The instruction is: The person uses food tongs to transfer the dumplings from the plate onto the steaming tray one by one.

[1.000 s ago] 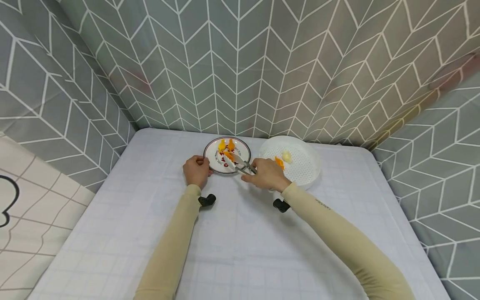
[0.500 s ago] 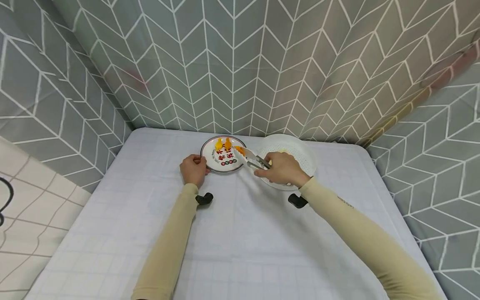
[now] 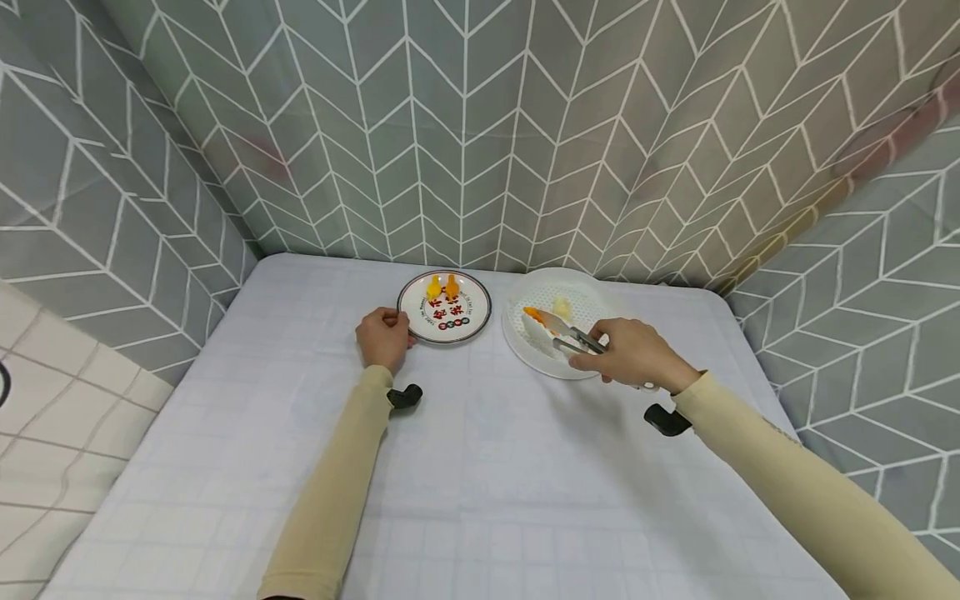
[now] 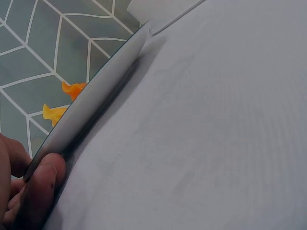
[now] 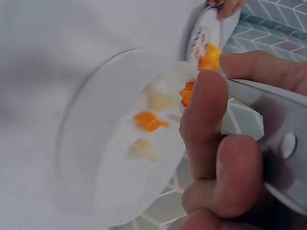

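My left hand (image 3: 382,337) pinches the left rim of a round white plate (image 3: 480,321) printed with red characters. In the left wrist view, the plate's edge sits between the thumb and curled fingers (image 4: 45,179). A small yellow piece (image 3: 433,289) and an orange one (image 3: 452,288) lie on it, with pinched, tail-like ends. My right hand (image 3: 637,354) grips metal tongs (image 5: 283,120), whose tips hold another orange piece (image 3: 534,315) over a white perforated tray (image 3: 517,354). Inside the tray are an orange piece (image 5: 148,121) and pale yellow pieces (image 5: 143,149).
A white cloth covers the table (image 3: 465,483). Grey curtains with a white chevron pattern (image 3: 465,133) stand close behind the table's back edge and along both sides. A black wrist mount (image 3: 666,419) hangs below the right wrist.
My right hand has moved right with the tongs, carrying an orange piece from the plate to over the white tray. My left hand has stayed at the plate's rim.
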A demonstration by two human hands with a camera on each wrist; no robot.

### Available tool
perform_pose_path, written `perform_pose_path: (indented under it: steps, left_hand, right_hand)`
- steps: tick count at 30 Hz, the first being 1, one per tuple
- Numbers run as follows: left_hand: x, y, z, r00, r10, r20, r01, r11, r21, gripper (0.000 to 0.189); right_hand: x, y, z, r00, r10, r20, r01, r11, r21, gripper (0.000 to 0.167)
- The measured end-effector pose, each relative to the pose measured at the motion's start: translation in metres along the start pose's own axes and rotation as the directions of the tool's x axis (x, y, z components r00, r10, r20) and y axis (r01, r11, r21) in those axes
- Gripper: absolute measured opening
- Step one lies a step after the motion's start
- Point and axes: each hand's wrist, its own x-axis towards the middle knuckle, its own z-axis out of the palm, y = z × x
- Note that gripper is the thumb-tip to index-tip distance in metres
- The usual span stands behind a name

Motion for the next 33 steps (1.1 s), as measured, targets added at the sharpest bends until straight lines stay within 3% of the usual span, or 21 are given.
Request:
perform_pose_path:
  steps: [12, 33]
  left_hand:
    - [0.004, 0.002, -0.007, 1.000, 0.001, -0.001, -0.001, 1.000, 0.014, 0.027]
    - [-0.001, 0.002, 0.002, 0.999, -0.035, 0.014, 0.034, 0.999, 0.017, 0.029]
  right_hand:
    - [-0.003, 0.038, 0.006, 0.997, 0.047, 0.061, -0.049, 0.998, 0.034, 0.051]
    - [0.007, 0.047, 0.000, 0.986, 0.072, 0.151, -0.078, 0.996, 0.033, 0.056]
